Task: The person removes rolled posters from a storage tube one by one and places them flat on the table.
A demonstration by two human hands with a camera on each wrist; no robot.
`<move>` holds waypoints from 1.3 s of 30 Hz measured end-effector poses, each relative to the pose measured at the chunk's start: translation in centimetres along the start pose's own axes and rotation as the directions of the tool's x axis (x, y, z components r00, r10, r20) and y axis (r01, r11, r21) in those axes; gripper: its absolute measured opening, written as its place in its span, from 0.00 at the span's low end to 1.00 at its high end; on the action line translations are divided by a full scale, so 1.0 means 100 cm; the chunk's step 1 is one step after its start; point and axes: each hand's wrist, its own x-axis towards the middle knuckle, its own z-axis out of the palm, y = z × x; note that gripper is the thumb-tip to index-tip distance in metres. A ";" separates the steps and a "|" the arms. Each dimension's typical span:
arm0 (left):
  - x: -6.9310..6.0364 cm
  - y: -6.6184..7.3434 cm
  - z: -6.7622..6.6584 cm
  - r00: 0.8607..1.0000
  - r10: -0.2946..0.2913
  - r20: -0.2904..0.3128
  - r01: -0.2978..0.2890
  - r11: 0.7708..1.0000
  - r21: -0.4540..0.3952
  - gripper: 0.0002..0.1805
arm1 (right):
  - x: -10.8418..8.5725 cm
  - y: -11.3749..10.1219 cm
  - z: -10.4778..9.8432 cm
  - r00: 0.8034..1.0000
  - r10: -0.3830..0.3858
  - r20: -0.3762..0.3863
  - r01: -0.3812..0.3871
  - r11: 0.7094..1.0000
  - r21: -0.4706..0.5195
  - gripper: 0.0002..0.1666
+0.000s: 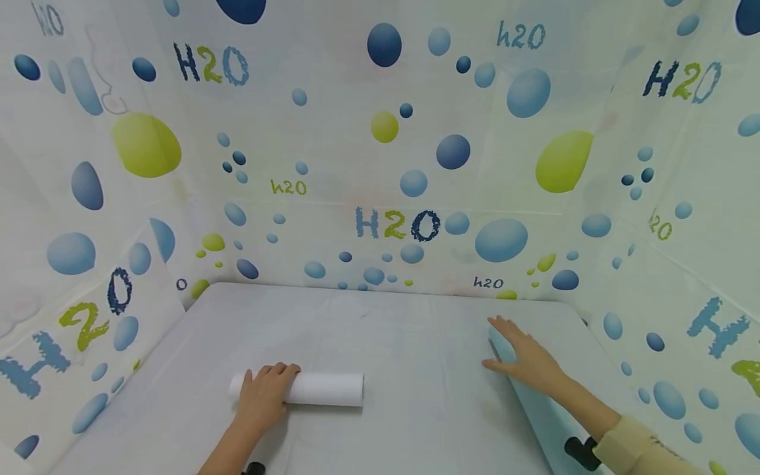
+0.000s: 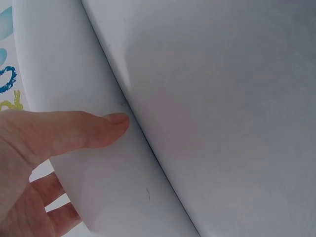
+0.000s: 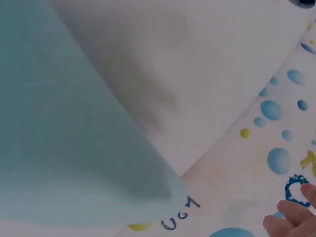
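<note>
In the head view a white roll (image 1: 329,389), which looks like rolled paper, lies crosswise on the white tabletop. My left hand (image 1: 267,396) grips it near its left end. The left wrist view has the thumb laid along the white roll (image 2: 69,74) and fingers reaching round its far side. Over at the right, a pale blue sheet (image 1: 534,402) runs along the table. My right hand (image 1: 528,361) is spread over its far end, fingers straight; whether it touches is unclear. The right wrist view shows the pale blue sheet (image 3: 74,128) large and fingertips (image 3: 291,217) apart from it.
White table (image 1: 404,336) reaches to the back wall. Hanging sheets (image 1: 332,132) printed with blue and green drops and H2O lettering close in the back and both sides. Dark wrist cameras (image 1: 582,454) sit on the forearms.
</note>
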 end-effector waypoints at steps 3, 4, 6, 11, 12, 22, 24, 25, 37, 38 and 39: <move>0.001 0.003 0.000 1.000 0.002 0.015 -0.002 1.000 -0.004 0.31 | 0.006 -0.014 0.007 0.997 -0.075 0.009 0.075 0.997 0.020 0.52; 0.001 0.004 0.000 1.000 0.002 0.021 -0.002 1.000 -0.007 0.32 | 0.008 -0.019 0.010 0.995 -0.098 0.008 0.098 0.995 0.024 0.52; 0.001 0.006 0.000 1.000 0.003 0.031 -0.003 1.000 -0.013 0.32 | 0.011 -0.028 0.014 0.990 -0.141 0.009 0.141 0.990 0.019 0.52; 0.003 0.012 0.001 0.999 0.004 0.042 -0.004 1.000 -0.012 0.32 | 0.017 -0.048 0.020 0.979 -0.199 0.042 0.199 0.980 0.010 0.52; 0.004 0.013 0.002 0.999 0.005 0.044 -0.005 1.000 -0.010 0.32 | 0.018 -0.051 0.021 0.978 -0.199 0.055 0.198 0.980 0.017 0.53; 0.009 0.024 0.008 0.999 0.033 0.035 -0.032 0.999 -0.031 0.31 | 0.024 -0.079 0.032 0.956 -0.252 0.150 0.247 0.968 0.053 0.51; 0.010 0.027 0.009 0.999 0.035 0.033 -0.034 0.999 -0.029 0.31 | 0.025 -0.084 0.037 0.951 -0.261 0.164 0.254 0.965 0.058 0.50; 0.010 0.028 0.009 0.999 0.037 0.032 -0.036 0.999 -0.030 0.31 | 0.026 -0.085 0.039 0.949 -0.263 0.171 0.257 0.965 0.057 0.50; 0.014 0.046 0.008 0.997 0.080 0.004 -0.080 0.995 -0.059 0.29 | 0.030 -0.100 0.067 0.926 -0.297 0.232 0.295 0.954 0.045 0.47; 0.015 0.048 0.008 0.996 0.084 0.006 -0.084 0.994 -0.063 0.29 | 0.030 -0.101 0.069 0.925 -0.296 0.239 0.294 0.955 0.045 0.47; 0.015 0.050 0.009 0.996 0.091 0.007 -0.090 0.994 -0.064 0.29 | 0.030 -0.102 0.072 0.923 -0.296 0.246 0.295 0.955 0.043 0.48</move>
